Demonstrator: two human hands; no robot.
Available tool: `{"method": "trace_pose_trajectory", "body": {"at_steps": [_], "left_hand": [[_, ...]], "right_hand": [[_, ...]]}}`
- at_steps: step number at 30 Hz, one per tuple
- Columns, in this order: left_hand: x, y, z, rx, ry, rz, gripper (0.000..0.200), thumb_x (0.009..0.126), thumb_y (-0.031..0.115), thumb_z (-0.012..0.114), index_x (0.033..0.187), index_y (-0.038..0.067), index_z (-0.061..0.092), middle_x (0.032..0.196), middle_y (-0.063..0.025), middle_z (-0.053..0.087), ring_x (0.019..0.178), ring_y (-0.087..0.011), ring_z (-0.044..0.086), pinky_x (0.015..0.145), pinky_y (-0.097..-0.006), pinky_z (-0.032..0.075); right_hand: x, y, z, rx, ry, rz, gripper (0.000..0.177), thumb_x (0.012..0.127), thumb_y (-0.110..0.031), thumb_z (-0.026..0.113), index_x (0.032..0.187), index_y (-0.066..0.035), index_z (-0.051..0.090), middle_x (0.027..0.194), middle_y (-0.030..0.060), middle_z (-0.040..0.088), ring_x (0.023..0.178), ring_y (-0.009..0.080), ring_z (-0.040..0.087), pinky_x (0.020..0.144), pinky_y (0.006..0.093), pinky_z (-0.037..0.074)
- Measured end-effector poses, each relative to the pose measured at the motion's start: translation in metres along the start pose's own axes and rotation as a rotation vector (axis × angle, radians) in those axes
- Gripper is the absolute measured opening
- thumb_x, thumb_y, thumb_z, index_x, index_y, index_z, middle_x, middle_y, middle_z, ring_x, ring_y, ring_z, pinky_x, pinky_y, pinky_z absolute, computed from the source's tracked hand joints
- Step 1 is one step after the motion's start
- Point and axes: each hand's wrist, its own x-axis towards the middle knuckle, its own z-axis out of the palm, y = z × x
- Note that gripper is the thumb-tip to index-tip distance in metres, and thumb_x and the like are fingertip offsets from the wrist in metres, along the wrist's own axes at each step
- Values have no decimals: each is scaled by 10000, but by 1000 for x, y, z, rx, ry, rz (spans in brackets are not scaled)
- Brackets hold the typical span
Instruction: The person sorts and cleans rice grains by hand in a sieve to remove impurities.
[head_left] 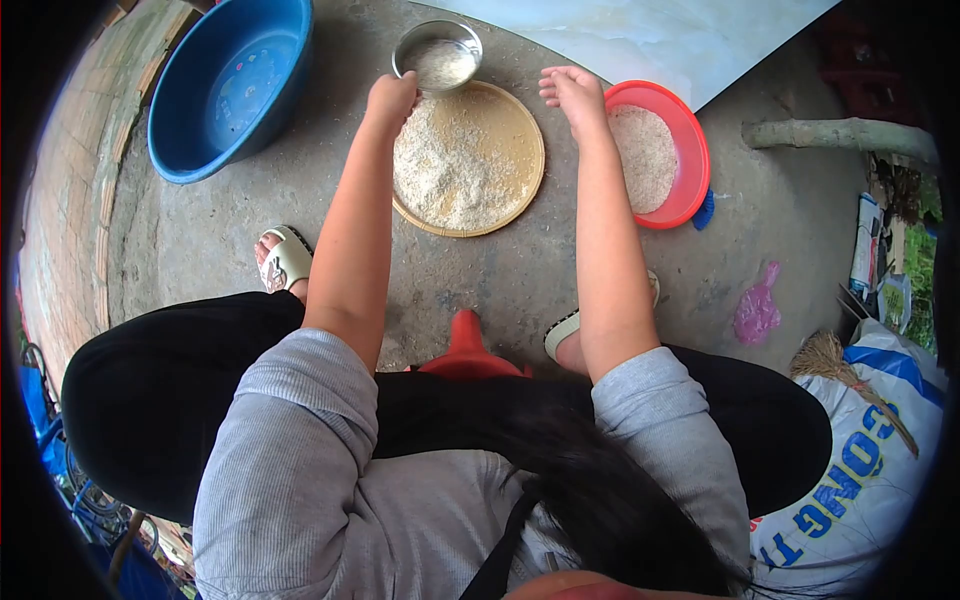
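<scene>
Rural home yard: bare concrete floor [520, 275], broom [845, 375], printed grain sack [860, 480], wash basin [232, 85].

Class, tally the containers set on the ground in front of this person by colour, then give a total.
Blue basin: 1
Silver metal bowl: 1
Tan round tray: 1
Red bowl: 1
Total: 4

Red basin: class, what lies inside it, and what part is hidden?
Pale grain lies inside the red basin, leaving its right inner wall bare. The right forearm covers the basin's left rim, and the grain hides the bottom.
</scene>
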Motion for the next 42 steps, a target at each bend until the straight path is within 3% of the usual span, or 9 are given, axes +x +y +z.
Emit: {"method": "trace_pose_trajectory", "body": {"at_steps": [7,11,28,30,31,33,34,37,42], "left_hand": [[18,-34,-48,-275,191,-114,298,837,237,497,641,24,568,539,-41,498,406,-139,422,394,-304,318],[15,-43,-54,-432,248,-162,241,832,201,489,622,84,506,521,11,428,364,-80,336,342,-248,220],[23,-58,-52,-643,285,-295,252,836,234,492,635,81,495,519,12,400,369,-85,328,345,-253,245],[24,-57,-44,-555,513,-329,396,835,336,487,753,-27,622,667,-137,609,503,-234,548,491,-357,439],[27,-61,-37,-554,516,-327,396,835,336,487,753,-27,622,667,-137,609,503,-234,548,491,-357,439],[29,-65,-20,-262,702,-191,515,815,368,473,880,-118,630,855,-249,654,707,-372,628,725,-412,485],[19,-57,-13,-265,635,-159,521,805,365,474,878,-124,639,907,-282,647,855,-425,621,846,-422,448],[-3,-44,10,-170,394,12,403,804,308,508,703,-46,670,697,-198,642,714,-303,632,726,-400,465],[-9,-50,26,3,87,35,362,802,281,528,677,-29,667,645,-138,620,600,-230,593,619,-356,453]], "right_hand": [[0,77,17,-311,-181,83,186,875,-108,524,968,10,633,843,73,648,729,127,609,645,261,501],[-8,89,24,-457,-149,19,169,787,-131,574,881,-57,693,864,151,676,817,267,652,741,351,496],[-31,85,43,-681,-155,-302,167,790,-70,579,915,-37,685,879,157,668,801,277,651,732,349,508],[-40,79,50,-684,-210,-304,155,790,-72,584,906,-42,683,909,157,660,837,294,640,752,360,503],[-44,78,54,-685,-264,-306,143,791,-73,590,897,-47,682,939,157,653,872,311,629,772,372,498],[-50,75,62,-695,-314,-348,147,794,-75,595,911,-45,679,948,148,644,885,311,621,780,374,495],[-55,74,66,-709,-364,-387,152,797,-76,601,925,-42,676,957,139,634,899,310,613,788,377,491],[-71,71,69,-757,-355,-545,130,807,-76,597,906,-36,671,944,129,619,907,314,597,795,387,485],[-88,88,73,-773,-294,-632,97,797,-66,606,870,-33,661,930,123,613,900,312,587,796,396,483]]}}
